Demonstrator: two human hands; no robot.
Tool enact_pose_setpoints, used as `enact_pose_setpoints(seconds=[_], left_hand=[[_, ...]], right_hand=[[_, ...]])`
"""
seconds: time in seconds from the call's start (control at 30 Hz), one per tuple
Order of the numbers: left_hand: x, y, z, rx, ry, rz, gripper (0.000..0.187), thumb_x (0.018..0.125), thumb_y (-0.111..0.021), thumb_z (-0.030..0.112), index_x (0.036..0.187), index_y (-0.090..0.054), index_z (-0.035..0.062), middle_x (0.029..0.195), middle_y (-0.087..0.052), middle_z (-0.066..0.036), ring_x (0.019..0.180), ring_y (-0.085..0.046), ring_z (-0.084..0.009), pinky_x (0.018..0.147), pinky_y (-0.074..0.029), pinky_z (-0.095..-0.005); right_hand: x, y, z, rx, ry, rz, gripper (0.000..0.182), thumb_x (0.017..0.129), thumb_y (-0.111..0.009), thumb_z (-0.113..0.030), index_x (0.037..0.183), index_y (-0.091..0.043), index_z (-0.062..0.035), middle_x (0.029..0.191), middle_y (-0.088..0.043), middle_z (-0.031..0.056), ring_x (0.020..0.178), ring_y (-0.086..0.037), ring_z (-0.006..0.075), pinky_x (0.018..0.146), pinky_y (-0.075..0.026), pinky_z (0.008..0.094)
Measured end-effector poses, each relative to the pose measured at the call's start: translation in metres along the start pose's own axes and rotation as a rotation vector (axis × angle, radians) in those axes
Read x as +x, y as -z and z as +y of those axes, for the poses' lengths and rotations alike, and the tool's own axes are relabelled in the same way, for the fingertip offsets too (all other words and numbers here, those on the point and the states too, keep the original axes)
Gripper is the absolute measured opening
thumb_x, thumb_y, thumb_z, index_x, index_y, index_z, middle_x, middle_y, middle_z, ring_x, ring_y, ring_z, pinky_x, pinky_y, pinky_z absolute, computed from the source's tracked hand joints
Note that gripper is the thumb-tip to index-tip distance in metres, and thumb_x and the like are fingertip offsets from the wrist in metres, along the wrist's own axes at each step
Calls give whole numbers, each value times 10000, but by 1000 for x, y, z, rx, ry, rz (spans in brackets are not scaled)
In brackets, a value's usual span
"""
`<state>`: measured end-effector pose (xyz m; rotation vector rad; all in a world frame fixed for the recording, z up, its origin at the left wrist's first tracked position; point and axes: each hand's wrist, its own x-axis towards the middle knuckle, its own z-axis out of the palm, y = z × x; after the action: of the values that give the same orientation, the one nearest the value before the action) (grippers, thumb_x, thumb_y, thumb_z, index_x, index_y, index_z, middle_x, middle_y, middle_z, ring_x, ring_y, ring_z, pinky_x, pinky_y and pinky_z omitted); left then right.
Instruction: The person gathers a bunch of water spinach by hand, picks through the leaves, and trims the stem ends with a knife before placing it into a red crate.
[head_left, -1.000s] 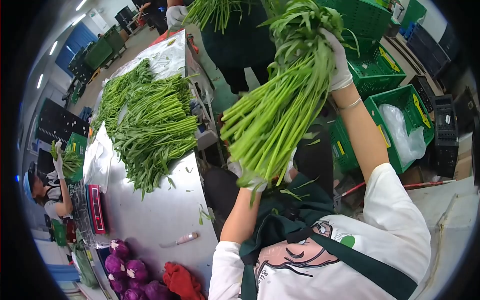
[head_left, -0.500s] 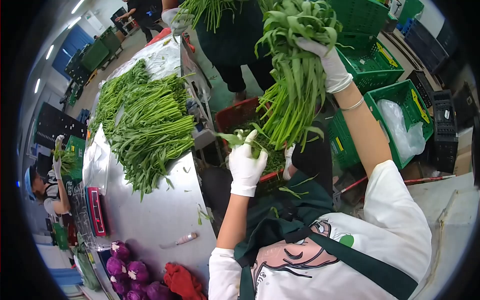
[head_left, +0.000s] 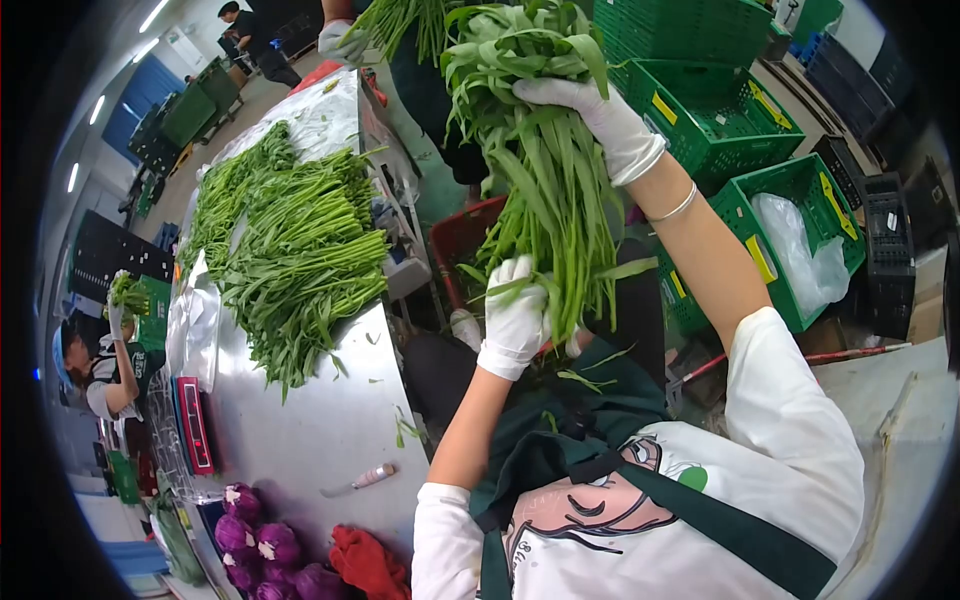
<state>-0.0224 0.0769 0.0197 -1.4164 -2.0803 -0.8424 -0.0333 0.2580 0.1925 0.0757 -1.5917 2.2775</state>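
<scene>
My gloved right hand (head_left: 592,122) grips a large bunch of water spinach (head_left: 555,205) near its leafy top, held up with the stems hanging down. At the lower left side of the stems, my gloved left hand (head_left: 515,318) has its fingers curled in, with a bit of green leaf showing between them. Its fingertips touch the edge of the bunch. A big pile of the same greens (head_left: 300,250) lies on the metal table (head_left: 300,430) to the left. Below the bunch, a red crate (head_left: 465,235) is partly hidden.
A knife (head_left: 362,481), a red scale (head_left: 194,425), purple round vegetables (head_left: 262,545) and a red cloth (head_left: 368,563) are on the table. Green crates (head_left: 790,225) stand at right, one holding clear plastic. Across from me a person holds greens (head_left: 415,25); another works far left.
My right hand has moved left with the bunch. My left hand has shifted slightly, from a loose leaf in front of the bunch to the stems' lower side.
</scene>
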Motion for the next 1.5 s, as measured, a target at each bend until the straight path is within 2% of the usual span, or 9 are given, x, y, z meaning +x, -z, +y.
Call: enact_pose_setpoints(seconds=[0.2, 0.33, 0.6, 0.7, 0.77, 0.97, 1.2, 1.3, 1.5], left_hand=[[-111, -76, -37, -364, 616, -316, 256, 730, -614, 180, 912, -590, 1, 870, -606, -187, 750, -569, -363, 700, -466, -411], [-71, -55, -22, -432, 495, -502, 381, 815, -582, 203, 1124, -525, -12, 1134, -560, -177, 1043, -524, -333, 853, -419, -381], [-40, -57, 0, -2385, 526, -59, 478, 880, -496, 258, 1295, -379, 52, 1292, -428, -96, 1094, -485, -290, 890, -409, -384], [8, 9, 36, -2221, 811, -8, 237, 849, -522, 201, 1045, -476, 75, 956, -482, -34, 758, -464, -161, 647, -375, -279], [1, 18, 37, -3006, 951, 301, 90, 780, -599, 161, 796, -517, 128, 665, -460, 57, 438, -333, -57, 416, -272, -190], [-78, 5, -13, -2766, 881, 544, 133, 728, -546, 223, 713, -457, 126, 682, -471, 24, 526, -404, -109, 452, -327, -237], [-70, -42, -56, -711, 882, -318, 516, 778, -562, 415, 1077, -517, -3, 970, -594, -165, 908, -554, -290, 803, -443, -353], [-47, -44, -84, -70, 946, -1247, 731, 798, -512, 489, 1337, -342, 26, 1317, -402, -222, 1189, -429, -349, 980, -353, -393], [-3, 22, -62, -238, 722, -334, 242, 806, -566, 157, 1006, -644, 46, 875, -650, -156, 723, -632, -242, 658, -493, -306]], right_hand=[[11, 26, -32, 235, -2, 54, 245, 770, -640, -103, 1004, -589, -52, 873, -645, 93, 751, -643, 199, 689, -557, 325], [5, 20, -31, 337, 46, 49, 199, 781, -636, -165, 949, -607, -63, 811, -640, 55, 697, -628, 174, 652, -537, 302], [8, 39, 11, 528, 19, -142, 238, 816, -585, -188, 1023, -572, -71, 909, -617, 82, 778, -616, 209, 694, -527, 351], [16, 51, 24, 511, 105, -13, 279, 832, -551, -218, 1055, -558, -50, 934, -618, 95, 777, -610, 224, 694, -525, 360], [19, 69, 27, 540, 157, 30, 277, 841, -539, -222, 1051, -563, -43, 909, -624, 92, 755, -610, 221, 674, -523, 351], [20, 93, -4, 554, 157, -8, 280, 795, -592, -178, 1039, -569, -43, 927, -633, 100, 804, -618, 227, 732, -522, 364], [9, 62, -1, 258, 160, 14, 286, 812, -565, -173, 1068, -549, -47, 975, -612, 94, 858, -604, 224, 756, -515, 348], [8, 51, 2, 247, 121, 31, 276, 785, -602, -129, 1046, -576, -43, 942, -626, 78, 803, -623, 189, 718, -526, 320], [-4, 55, -1, 200, 85, 17, 246, 773, -624, -110, 1006, -603, -33, 892, -636, 67, 765, -628, 161, 679, -531, 299]])
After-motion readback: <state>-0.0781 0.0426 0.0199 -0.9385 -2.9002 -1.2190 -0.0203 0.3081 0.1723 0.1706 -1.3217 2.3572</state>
